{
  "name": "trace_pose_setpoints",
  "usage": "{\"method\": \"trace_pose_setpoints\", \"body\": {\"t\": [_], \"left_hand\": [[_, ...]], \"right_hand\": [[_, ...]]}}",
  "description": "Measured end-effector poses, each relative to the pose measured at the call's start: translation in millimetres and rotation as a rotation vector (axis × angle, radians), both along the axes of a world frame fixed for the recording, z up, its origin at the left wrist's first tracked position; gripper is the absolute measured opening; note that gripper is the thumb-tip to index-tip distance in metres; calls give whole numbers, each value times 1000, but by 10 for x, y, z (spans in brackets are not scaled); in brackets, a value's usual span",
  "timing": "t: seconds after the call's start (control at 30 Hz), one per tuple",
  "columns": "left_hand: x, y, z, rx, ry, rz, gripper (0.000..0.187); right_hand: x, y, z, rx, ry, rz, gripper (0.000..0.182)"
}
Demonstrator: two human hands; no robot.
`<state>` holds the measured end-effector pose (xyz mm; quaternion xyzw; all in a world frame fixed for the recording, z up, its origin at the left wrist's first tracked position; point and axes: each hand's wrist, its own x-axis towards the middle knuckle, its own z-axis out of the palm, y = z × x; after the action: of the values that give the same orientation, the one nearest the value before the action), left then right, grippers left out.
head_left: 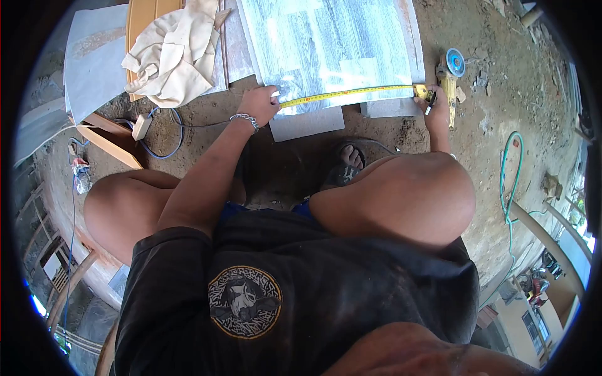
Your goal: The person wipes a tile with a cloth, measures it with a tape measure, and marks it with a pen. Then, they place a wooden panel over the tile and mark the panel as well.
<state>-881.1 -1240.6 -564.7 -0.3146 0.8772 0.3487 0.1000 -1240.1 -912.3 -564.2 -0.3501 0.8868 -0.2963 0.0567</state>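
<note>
A yellow tape measure [345, 93] is pulled out across the near edge of a glossy board with a grey-blue wood-grain pattern [332, 37]. At the board's left corner, my left hand [260, 103] is closed on the blade's free end. The case [421, 91] sits at the right edge, gripped by my right hand [438, 108], which also has a black marker [431, 103] between its fingers. Just beyond that hand lies a yellow angle grinder [448, 88] with a blue disc [455, 62].
A crumpled beige cloth [175, 56] lies on panels at the upper left. Near it are an orange-brown panel piece [106, 145] and a blue cable [180, 141]. Grey slabs [307, 125] sit under the board. A green hose [515, 163] curves over the dirt floor at right.
</note>
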Motion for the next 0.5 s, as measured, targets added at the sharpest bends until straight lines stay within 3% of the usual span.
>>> {"method": "trace_pose_setpoints", "body": {"t": [0.23,0.33,0.5], "left_hand": [[9,7,-83,-40,26,-27,8],[13,25,-58,-188,66,-75,20],[-15,-16,-95,-86,59,-41,18]], "right_hand": [[35,-30,79,0,-65,-18,46],[-31,7,-26,-1,-93,-46,45],[-69,24,-46,-49,-89,14,47]]}}
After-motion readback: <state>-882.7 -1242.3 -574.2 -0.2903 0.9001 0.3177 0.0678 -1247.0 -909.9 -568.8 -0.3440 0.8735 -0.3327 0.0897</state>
